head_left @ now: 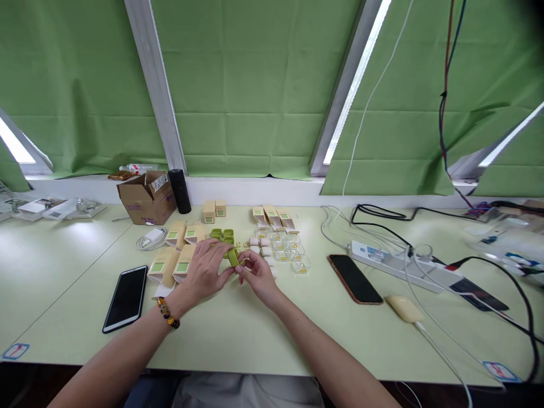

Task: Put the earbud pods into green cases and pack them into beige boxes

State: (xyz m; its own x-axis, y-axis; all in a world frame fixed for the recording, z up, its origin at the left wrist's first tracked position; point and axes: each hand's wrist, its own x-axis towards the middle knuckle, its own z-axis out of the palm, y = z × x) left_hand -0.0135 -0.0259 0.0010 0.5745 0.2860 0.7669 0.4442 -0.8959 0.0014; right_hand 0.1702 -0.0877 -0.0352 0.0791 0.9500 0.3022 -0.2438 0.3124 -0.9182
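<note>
A small green plastic case (pixel 233 256) is held up between my two hands, just above the table. My left hand (pixel 207 266) has its thumb and fingers closed round its left side. From the right, my right hand (pixel 258 276) pinches at its edge; the fingertips partly hide what they grip. Behind the hands lie several more green cases (pixel 228 233). Small white-pink cylindrical pieces (pixel 264 242) stand in rows right of them, followed by clear plastic pieces (pixel 300 263) with yellow marks. Open tan cartons (pixel 162 265) lie left of my left hand.
Closed tan boxes (pixel 209 212) and flattened-looking cartons (pixel 272 217) stand at the back. A cardboard box (pixel 147 198) and black cylinder (pixel 179 191) are back left. Phones lie left (pixel 126 298) and right (pixel 355 279). A power strip (pixel 391 263), cables and a cream mouse (pixel 404 309) occupy the right.
</note>
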